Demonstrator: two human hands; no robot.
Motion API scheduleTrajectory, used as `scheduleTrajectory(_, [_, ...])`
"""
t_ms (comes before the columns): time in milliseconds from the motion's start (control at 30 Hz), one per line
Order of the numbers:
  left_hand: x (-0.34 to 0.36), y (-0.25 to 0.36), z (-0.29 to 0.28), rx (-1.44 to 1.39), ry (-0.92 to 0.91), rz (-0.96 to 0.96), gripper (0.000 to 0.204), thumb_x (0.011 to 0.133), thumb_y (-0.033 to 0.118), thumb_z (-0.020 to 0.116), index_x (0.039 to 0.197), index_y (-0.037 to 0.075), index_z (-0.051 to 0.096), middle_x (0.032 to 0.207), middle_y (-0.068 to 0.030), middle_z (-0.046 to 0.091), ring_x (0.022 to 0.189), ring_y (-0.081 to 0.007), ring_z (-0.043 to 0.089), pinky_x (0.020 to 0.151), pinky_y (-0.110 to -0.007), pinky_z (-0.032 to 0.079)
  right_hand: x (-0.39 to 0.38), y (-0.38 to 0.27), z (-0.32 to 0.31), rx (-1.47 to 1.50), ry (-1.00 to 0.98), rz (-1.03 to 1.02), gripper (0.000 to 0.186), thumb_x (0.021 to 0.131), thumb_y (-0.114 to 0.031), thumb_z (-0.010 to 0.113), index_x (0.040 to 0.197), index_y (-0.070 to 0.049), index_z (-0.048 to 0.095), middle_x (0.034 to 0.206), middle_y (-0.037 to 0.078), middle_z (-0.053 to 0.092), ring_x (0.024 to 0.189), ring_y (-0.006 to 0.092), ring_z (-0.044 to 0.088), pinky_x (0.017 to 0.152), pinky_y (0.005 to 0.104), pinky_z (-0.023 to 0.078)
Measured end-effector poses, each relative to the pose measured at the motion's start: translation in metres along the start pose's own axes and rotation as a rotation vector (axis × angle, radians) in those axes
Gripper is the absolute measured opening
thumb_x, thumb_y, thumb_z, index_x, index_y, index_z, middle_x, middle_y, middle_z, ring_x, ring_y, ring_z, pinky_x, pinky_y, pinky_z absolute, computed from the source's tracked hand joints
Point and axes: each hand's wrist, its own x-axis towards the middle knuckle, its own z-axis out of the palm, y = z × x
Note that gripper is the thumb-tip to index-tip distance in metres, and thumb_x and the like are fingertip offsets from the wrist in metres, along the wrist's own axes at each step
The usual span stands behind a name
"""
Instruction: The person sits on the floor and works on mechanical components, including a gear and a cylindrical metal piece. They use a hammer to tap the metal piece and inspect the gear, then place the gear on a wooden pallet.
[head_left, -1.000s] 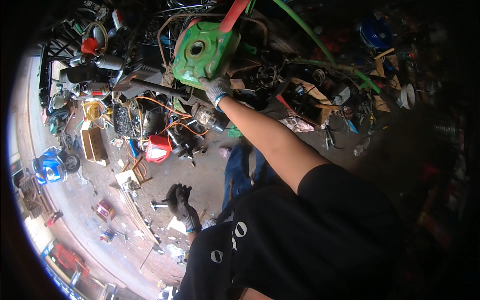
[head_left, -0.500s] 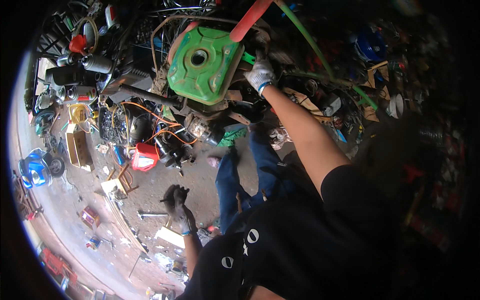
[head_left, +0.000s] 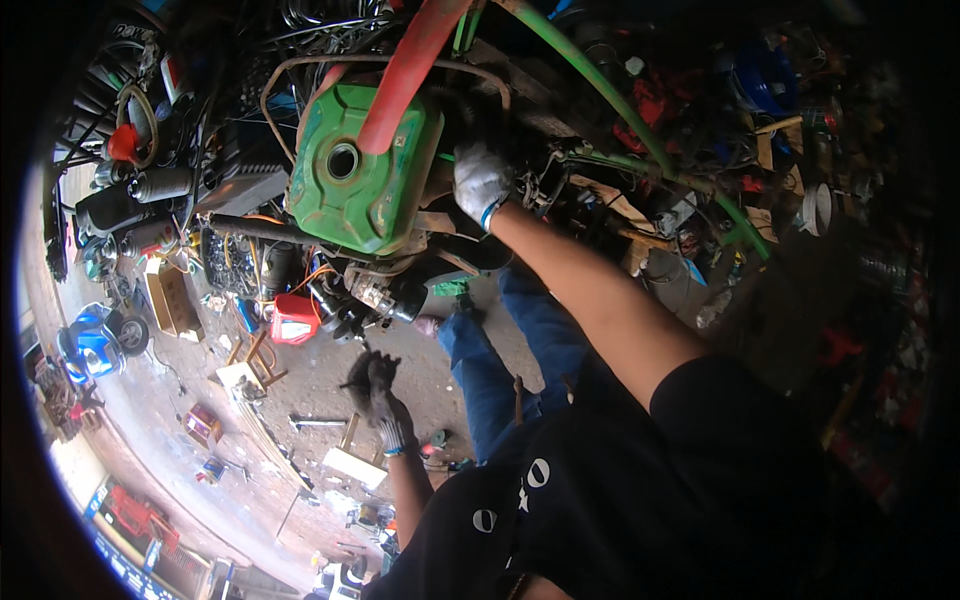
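Your right hand, in a pale glove, grips the machine frame just beside the one boxy green metal fuel tank with its single round filler hole. It looks rigid and heavy, with slick paint, so hold its edges. Your dark-gloved left hand hangs free, fingers loosely curled and empty.

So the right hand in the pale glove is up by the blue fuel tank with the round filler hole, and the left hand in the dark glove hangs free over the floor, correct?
Not quite: the fuel tank with the round filler hole is green, not blue, as the head view shows. The rest holds: the right hand in the pale glove is up beside it, and the left hand in the dark glove hangs free over the floor.
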Motion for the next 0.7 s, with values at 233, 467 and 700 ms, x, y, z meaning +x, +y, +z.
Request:
scheduleTrajectory(233, [0.093, 0.055, 0.096, 0.074, -0.121, 0.378, 0.035, 0.101, 0.017, 0.063, 0.130, -0.001, 0.058, 0.117, -0.0148, 0.068, 0.099, -0.0227, 0.068, 0.087, -0.037, 0.060, -0.031, -0.044, 0.005, -0.127, -0.108, 0.114, 0.037, 0.091, -0.020, 0.060, 0.115, 0.008, 0.060, 0.093, 0.019, 0.058, 0.077, 0.0292, 0.064, 0.051, 0.0464, 0.053])
scheduleTrajectory(467, [0.140, 0.094, 0.177, -0.033, -0.221, 0.326, 0.028, 0.101, 0.013, 0.063, 0.125, -0.001, 0.062, 0.117, -0.0139, 0.069, 0.101, -0.0226, 0.068, 0.087, -0.037, 0.059, -0.025, 0.019, -0.021, 0.329, -0.217, -0.047, 0.061, 0.096, -0.048, 0.060, 0.140, -0.007, 0.053, 0.132, 0.019, 0.060, 0.117, 0.0316, 0.061, 0.102, 0.0404, 0.052])
scheduleTrajectory(700, [0.146, 0.079, 0.189, 0.056, -0.270, 0.371, 0.037, 0.100, 0.020, 0.060, 0.128, -0.004, 0.060, 0.116, -0.0116, 0.069, 0.101, -0.0191, 0.067, 0.090, -0.033, 0.057, 0.047, 0.045, -0.015, 0.278, 0.028, 0.122, 0.052, 0.097, -0.037, 0.063, 0.138, -0.006, 0.056, 0.131, 0.024, 0.060, 0.117, 0.0353, 0.064, 0.094, 0.0471, 0.057])
